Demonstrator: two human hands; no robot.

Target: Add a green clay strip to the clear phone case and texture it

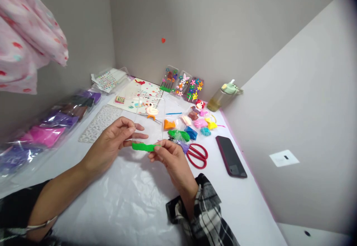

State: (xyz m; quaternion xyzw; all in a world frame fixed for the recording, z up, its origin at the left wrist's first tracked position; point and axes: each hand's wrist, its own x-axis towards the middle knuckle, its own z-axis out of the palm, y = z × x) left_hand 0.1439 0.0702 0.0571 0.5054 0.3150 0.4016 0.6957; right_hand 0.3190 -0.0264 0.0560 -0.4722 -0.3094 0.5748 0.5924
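Observation:
A clear phone case point(149, 129) is held upright above the table between my two hands. On it sit a white clay bird point(151, 109) with an orange piece under it and, along the lower edge, a strip of green clay point(143, 147). My left hand point(119, 134) grips the case's left edge, thumb in front and fingers behind. At the lower right corner my right hand point(170, 155) pinches the case, its thumb against the end of the green strip. The right fingertips behind the case are partly hidden.
Red-handled scissors point(197, 156) and a phone point(231, 157) lie to the right. Bagged clay lumps point(200, 122) sit beyond my hands. Decorated phone cases point(182, 84) lean on the wall near a bottle point(223, 95). A textured mat point(100, 121) and clay packets point(44, 134) lie left.

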